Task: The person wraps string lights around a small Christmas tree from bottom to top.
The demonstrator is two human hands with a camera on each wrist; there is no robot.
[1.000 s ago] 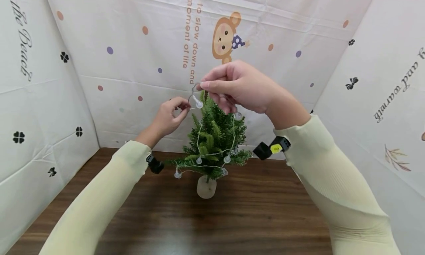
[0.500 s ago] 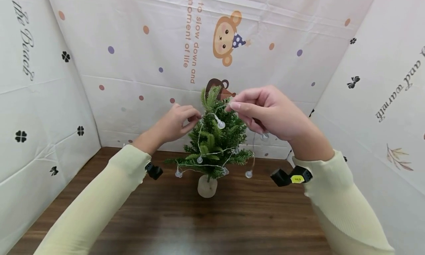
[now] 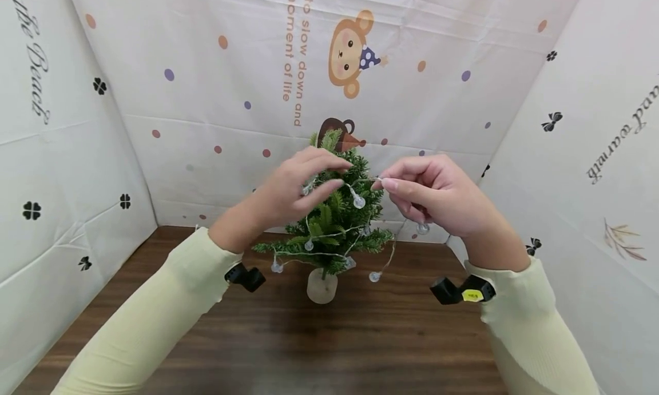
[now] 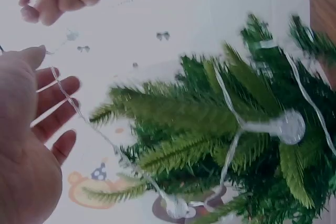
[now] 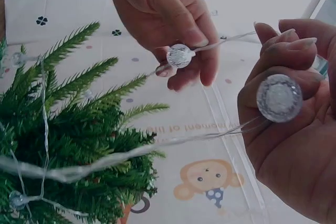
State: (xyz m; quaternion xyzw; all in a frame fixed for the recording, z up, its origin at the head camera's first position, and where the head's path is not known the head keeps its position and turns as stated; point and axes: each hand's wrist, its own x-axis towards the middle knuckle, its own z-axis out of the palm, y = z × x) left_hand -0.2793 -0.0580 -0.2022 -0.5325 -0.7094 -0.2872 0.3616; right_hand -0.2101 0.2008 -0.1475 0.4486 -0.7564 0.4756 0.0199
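Note:
A small artificial Christmas tree stands upright on a round pale base. String lights with clear round bulbs loop around its branches; one bulb hangs between the hands. My right hand pinches the wire between thumb and forefinger at the tree's right, its other fingers bent inward. A bulb lies against that palm in the right wrist view. My left hand is at the upper left of the tree, thumb and fingers extended and apart. The wire runs past its fingers in the left wrist view.
The tree stands on a dark wooden tabletop, close to a printed white cloth backdrop. Similar cloth panels flank it left and right. A loose length of wire with a bulb dangles right of the tree, low near the tabletop.
My right hand has moved right and down from above the treetop, drawing the wire along. My left hand has come right, across the tree's front, and its fingers have spread from a pinch.

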